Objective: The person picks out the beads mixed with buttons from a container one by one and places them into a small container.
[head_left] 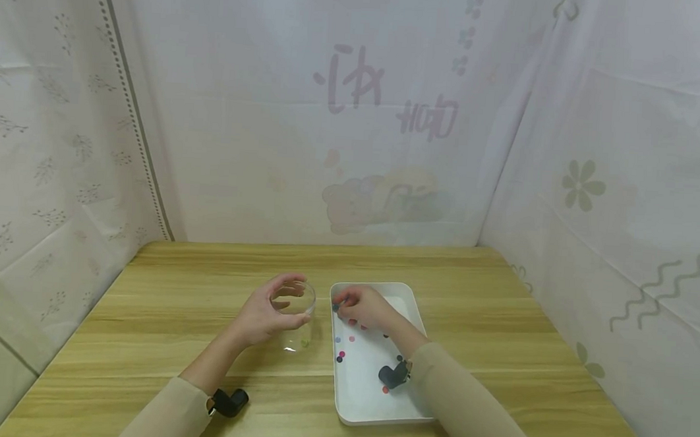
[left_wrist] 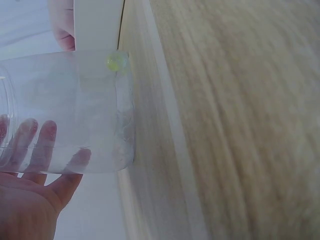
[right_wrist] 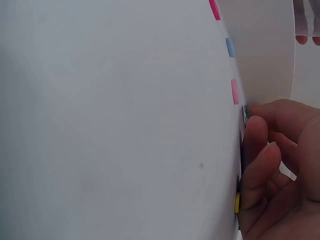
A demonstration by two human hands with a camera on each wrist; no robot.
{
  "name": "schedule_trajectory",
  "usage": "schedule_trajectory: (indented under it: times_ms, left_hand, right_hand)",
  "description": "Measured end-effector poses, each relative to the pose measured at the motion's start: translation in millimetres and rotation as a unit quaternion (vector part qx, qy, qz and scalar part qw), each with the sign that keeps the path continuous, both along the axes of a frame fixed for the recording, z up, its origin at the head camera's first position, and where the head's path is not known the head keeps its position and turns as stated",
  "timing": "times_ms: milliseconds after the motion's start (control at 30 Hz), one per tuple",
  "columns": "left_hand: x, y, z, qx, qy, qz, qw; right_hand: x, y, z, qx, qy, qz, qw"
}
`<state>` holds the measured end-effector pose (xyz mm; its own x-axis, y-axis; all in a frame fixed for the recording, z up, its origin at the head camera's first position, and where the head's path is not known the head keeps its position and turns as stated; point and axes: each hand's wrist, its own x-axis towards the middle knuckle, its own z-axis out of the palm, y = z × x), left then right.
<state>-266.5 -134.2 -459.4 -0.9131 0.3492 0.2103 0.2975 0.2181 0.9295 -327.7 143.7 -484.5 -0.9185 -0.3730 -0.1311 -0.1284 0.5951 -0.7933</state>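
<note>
My left hand (head_left: 266, 314) grips a clear plastic jar (left_wrist: 55, 105) round its side, fingers spread behind the wall. The jar stands upright on the table beside the tray, with one small yellow-green disc (left_wrist: 114, 62) at its bottom. Over the left far corner of a white tray (head_left: 370, 404), my right hand (head_left: 370, 308) reaches down with bent fingers. Its fingertips pinch a small dark green disc (right_wrist: 246, 114) at the tray floor. Near these fingers lie a pink disc (right_wrist: 234, 91), a blue disc (right_wrist: 230, 47) and a yellow disc (right_wrist: 237, 202).
More small discs lie scattered in the tray, among them a magenta disc (head_left: 342, 354) and a red disc (head_left: 385, 390). A black wrist camera (head_left: 394, 375) hangs over the tray. The wooden table (head_left: 205, 270) is enclosed by patterned white curtains (head_left: 259, 141).
</note>
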Motion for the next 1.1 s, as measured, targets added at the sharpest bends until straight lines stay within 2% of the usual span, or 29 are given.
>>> schedule_trajectory:
  times_ms: [667,1100]
  left_hand:
    - [-1.0,0.2,-0.5,-0.002,-0.003,0.0,1.0]
    - [0.0,0.1,-1.1,-0.001,0.002,-0.002,1.0]
  right_hand:
    - [3.4,-7.7,0.9,0.03,-0.003,-0.025,0.999]
    - [4.3,-6.8,3.4,0.042,-0.002,-0.012,0.999]
